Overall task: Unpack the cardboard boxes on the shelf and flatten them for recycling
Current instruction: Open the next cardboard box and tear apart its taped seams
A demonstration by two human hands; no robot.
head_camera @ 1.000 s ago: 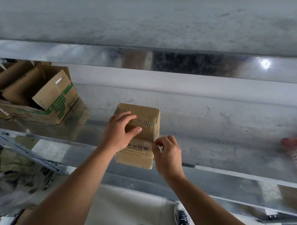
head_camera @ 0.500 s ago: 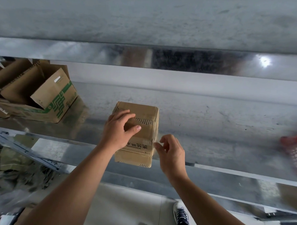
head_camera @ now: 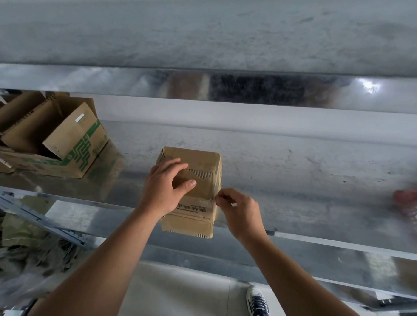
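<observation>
At the front edge of the shelf (head_camera: 297, 180), our small cardboard box (head_camera: 202, 167) overhangs slightly; our left hand (head_camera: 164, 187) grips its top with curled fingers, and our right hand (head_camera: 238, 214) pinches its right side.

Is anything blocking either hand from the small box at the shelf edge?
Nothing visible. The left hand grips the box on top; the right hand pinches its right edge. The open box sits apart at left, the basket far right.
</observation>
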